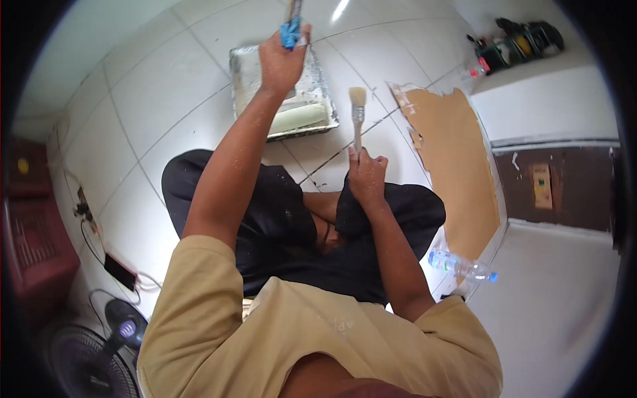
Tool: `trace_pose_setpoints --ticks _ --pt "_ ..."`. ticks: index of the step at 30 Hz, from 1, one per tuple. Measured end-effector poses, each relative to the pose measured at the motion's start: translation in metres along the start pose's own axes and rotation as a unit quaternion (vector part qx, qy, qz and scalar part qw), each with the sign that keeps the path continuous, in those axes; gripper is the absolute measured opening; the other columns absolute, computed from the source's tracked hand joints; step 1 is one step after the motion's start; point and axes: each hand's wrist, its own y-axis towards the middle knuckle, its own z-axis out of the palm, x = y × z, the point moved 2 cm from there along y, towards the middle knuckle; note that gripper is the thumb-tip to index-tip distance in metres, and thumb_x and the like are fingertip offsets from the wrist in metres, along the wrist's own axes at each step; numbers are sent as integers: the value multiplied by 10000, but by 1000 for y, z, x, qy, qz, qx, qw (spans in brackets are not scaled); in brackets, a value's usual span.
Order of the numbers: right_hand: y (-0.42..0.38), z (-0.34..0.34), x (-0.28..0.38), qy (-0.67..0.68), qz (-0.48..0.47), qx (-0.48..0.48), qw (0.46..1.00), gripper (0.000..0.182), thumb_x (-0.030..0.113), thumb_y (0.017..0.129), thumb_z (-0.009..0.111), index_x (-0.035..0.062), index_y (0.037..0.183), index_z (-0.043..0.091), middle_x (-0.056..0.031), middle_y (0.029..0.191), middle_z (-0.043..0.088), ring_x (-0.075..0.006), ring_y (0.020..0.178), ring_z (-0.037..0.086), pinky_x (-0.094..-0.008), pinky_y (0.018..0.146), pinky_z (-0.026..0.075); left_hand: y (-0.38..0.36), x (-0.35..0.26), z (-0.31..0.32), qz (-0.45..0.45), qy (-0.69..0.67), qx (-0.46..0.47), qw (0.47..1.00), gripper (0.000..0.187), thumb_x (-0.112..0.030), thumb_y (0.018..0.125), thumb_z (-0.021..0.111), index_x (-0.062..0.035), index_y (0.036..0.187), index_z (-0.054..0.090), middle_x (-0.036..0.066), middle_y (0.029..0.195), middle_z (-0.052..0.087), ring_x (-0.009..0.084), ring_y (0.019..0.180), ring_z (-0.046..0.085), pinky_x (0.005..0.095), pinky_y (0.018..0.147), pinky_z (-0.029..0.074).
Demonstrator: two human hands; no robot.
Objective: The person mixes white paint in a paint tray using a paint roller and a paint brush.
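My left hand (pixel 282 63) is raised over the paint tray, its fingers closed around a narrow tool with a blue wrapping (pixel 290 33). The tool's far end runs out of the top of the view, so its kind is hidden. Above my right knee, my right hand (pixel 367 176) grips a paintbrush (pixel 358 113) by its handle, pale bristles pointing up and away. The paint-smeared tray (pixel 239 83) lies on the tiles ahead, partly covered by my left hand and forearm. A pale paint roller (pixel 298 118) rests across its near end.
Torn brown cardboard (pixel 458 152) covers the floor at the right. A clear plastic bottle (pixel 462 266) lies near my right knee. Dark items stand on a white ledge (pixel 557 79). To the left are a phone (pixel 121 271) with cables and a fan (pixel 93 365).
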Motion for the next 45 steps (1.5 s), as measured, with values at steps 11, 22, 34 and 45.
trace_pose_setpoints --ticks 11,22,34,45 --pt "58 -20 -16 128 3 49 991 250 231 1071 483 34 982 610 -189 800 605 -383 703 578 -476 816 378 11 -10 -7 -52 35 42 997 406 -303 958 720 -13 699 604 58 554 560 127 526 477 368 529 430" --pt "168 -98 -37 403 -88 -282 866 326 244 1106 342 14 900 446 -124 777 510 -226 749 517 -385 690 458 -3 -15 -12 -52 -44 154 986 268 -248 878 751 -1 809 672 90 612 604 137 588 529 371 603 485" --pt "110 6 -68 114 -174 101 973 378 314 1076 435 -13 1005 610 -194 840 608 -432 764 578 -531 868 419 0 -16 -8 -59 -1 168 984 241 -235 846 748 -2 863 685 185 721 672 295 610 578 428 682 525" --pt "182 2 -44 -114 -270 203 934 381 347 1054 523 63 826 634 -162 704 668 -353 595 623 -466 807 425 -15 -19 -20 -18 -10 168 986 241 -237 866 754 -9 920 702 180 775 706 293 707 692 424 745 555"
